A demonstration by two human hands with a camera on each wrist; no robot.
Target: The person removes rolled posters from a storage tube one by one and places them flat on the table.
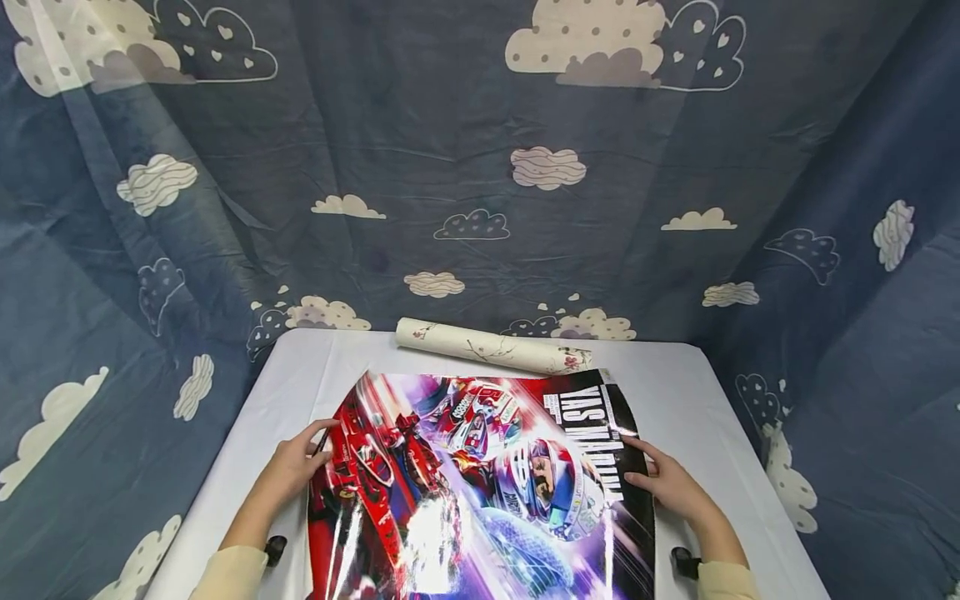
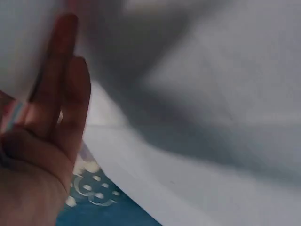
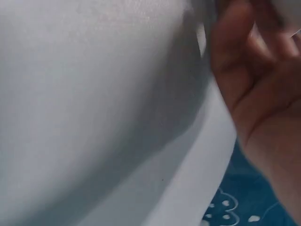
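A large glossy poster (image 1: 480,483) with racing drivers in helmets and a red race car faces up in the head view, its lower part cut off by the frame. My left hand (image 1: 288,471) pinches its left edge, and my right hand (image 1: 678,487) pinches the right edge. The sheet bows slightly between them. In the left wrist view, the fingers of the left hand (image 2: 51,108) lie along the paper's edge. The right wrist view shows the pale underside of the poster (image 3: 94,84) beside the right hand (image 3: 263,89), whose fingertips are partly hidden.
Behind the poster, a cream paper roll (image 1: 487,346) with a flowering branch print lies across the back of the white table (image 1: 720,433). A dark blue cloth (image 1: 450,125) with cloud patterns hangs behind the table and along both sides.
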